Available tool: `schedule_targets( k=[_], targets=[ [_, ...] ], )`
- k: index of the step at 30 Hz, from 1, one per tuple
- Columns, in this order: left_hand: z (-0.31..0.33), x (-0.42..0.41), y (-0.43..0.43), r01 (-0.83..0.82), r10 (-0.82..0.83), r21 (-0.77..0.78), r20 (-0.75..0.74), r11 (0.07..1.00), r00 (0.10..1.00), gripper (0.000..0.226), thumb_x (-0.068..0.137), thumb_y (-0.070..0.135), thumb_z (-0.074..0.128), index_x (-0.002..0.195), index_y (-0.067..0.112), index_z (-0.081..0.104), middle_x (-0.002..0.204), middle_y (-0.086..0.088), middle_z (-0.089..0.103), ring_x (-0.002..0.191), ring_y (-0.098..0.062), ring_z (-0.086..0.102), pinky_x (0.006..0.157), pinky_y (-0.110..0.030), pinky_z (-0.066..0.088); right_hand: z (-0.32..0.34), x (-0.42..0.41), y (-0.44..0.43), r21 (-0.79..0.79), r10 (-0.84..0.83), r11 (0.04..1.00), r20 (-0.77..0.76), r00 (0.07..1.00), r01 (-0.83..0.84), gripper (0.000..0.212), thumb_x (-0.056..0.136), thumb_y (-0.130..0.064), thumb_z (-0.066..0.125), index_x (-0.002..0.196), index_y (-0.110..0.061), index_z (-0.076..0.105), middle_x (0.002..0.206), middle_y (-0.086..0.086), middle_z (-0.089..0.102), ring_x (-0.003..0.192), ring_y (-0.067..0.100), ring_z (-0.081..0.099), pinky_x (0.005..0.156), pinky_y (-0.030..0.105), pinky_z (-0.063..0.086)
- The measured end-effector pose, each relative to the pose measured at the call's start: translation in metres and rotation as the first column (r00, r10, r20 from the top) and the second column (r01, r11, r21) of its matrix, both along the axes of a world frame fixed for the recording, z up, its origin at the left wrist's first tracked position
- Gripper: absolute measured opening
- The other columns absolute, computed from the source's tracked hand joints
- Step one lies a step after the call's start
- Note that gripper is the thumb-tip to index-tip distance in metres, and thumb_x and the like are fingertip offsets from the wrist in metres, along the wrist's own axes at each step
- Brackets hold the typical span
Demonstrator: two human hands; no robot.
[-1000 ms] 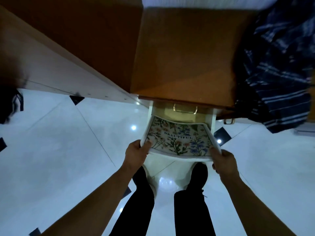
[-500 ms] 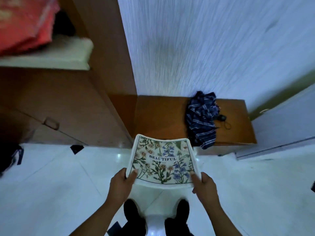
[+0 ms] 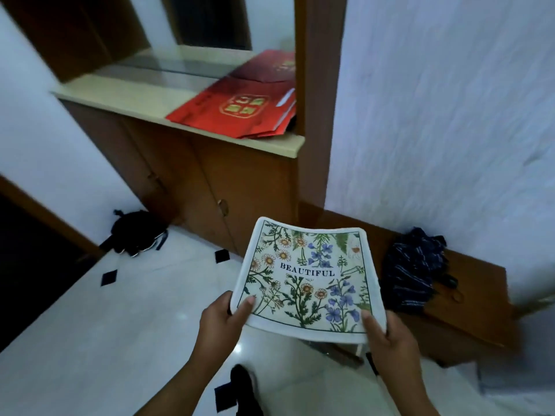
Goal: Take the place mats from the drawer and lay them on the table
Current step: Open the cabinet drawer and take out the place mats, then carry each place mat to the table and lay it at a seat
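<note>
I hold a white place mat (image 3: 309, 277) printed with flowers and the word BEAUTIFUL flat in front of me, above the floor. My left hand (image 3: 223, 324) grips its near left corner, thumb on top. Its near right corner is gripped by my right hand (image 3: 390, 334), thumb also on top. The mat may be more than one stacked; I cannot tell. The drawer and the table are out of view.
A low wooden cabinet (image 3: 468, 301) stands to the right with a dark striped cloth (image 3: 414, 280) on it. A taller wooden cupboard (image 3: 210, 181) with red bags (image 3: 240, 109) on its ledge is ahead. A black bag (image 3: 138, 232) lies on the white tiled floor (image 3: 105, 325).
The mat has come up out of the drawer, still held in both hands. My view has risen and swung left from the drawer to the cupboard and wall.
</note>
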State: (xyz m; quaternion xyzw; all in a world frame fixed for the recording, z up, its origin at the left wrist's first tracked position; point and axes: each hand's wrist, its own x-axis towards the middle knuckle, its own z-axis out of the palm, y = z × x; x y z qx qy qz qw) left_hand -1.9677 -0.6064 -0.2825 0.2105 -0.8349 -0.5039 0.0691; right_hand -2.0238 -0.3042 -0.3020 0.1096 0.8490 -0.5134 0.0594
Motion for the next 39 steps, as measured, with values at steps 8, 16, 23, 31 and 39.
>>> schedule_targets(
  k=[8, 16, 23, 31, 39],
  targets=[
    [0.043, 0.13, -0.056, -0.389, 0.392, 0.043, -0.12, 0.92, 0.912, 0.039, 0.081, 0.063, 0.063, 0.087, 0.025, 0.069, 0.08, 0.0, 0.073, 0.07, -0.017, 0.067, 0.058, -0.032, 0.054, 0.05, 0.015, -0.1, 0.026, 0.365, 0.931, -0.125, 0.923, -0.364, 0.028, 0.086, -0.049, 0.063, 0.074, -0.023, 0.063, 0.069, -0.003, 0.067, 0.068, 0.015, 0.063, 0.062, 0.036, 0.052],
    [0.066, 0.316, -0.135, -0.727, 0.716, 0.014, -0.186, 0.687, 0.673, 0.023, 0.086, 0.052, 0.064, 0.078, 0.031, 0.066, 0.064, 0.012, 0.063, 0.052, -0.001, 0.053, 0.046, -0.014, 0.039, 0.073, 0.114, -0.27, 0.056, 0.676, 0.729, -0.216, 0.705, -0.682, 0.032, 0.085, -0.05, 0.062, 0.068, -0.023, 0.061, 0.059, -0.001, 0.062, 0.059, 0.015, 0.059, 0.052, 0.031, 0.046],
    [0.075, 0.532, -0.188, -0.912, 0.891, -0.028, -0.203, 0.408, 0.405, 0.027, 0.084, 0.058, 0.063, 0.085, 0.032, 0.069, 0.072, 0.013, 0.07, 0.056, -0.002, 0.059, 0.047, -0.015, 0.042, 0.076, 0.287, -0.432, 0.056, 0.855, 0.476, -0.262, 0.447, -0.878, 0.019, 0.085, -0.049, 0.064, 0.076, -0.031, 0.063, 0.061, -0.008, 0.064, 0.056, 0.006, 0.058, 0.05, 0.025, 0.044],
    [0.078, 0.718, -0.186, -0.999, 0.968, -0.028, -0.251, -0.021, -0.013, 0.03, 0.083, 0.058, 0.065, 0.088, 0.029, 0.069, 0.078, 0.01, 0.073, 0.062, -0.003, 0.064, 0.05, -0.017, 0.046, 0.081, 0.474, -0.563, 0.067, 0.957, 0.05, -0.289, 0.029, -0.996, 0.02, 0.084, -0.056, 0.058, 0.079, -0.036, 0.062, 0.063, -0.011, 0.064, 0.056, 0.014, 0.06, 0.049, 0.029, 0.047],
    [0.073, 0.793, -0.147, -0.89, 0.858, 0.009, -0.262, -0.455, -0.441, 0.027, 0.086, 0.057, 0.063, 0.097, 0.034, 0.071, 0.088, 0.014, 0.075, 0.073, -0.005, 0.07, 0.053, -0.023, 0.055, 0.08, 0.618, -0.654, 0.109, 0.871, -0.377, -0.295, -0.392, -0.92, 0.025, 0.083, -0.057, 0.058, 0.078, -0.034, 0.059, 0.057, -0.008, 0.063, 0.053, 0.012, 0.06, 0.046, 0.029, 0.046]
  ],
)
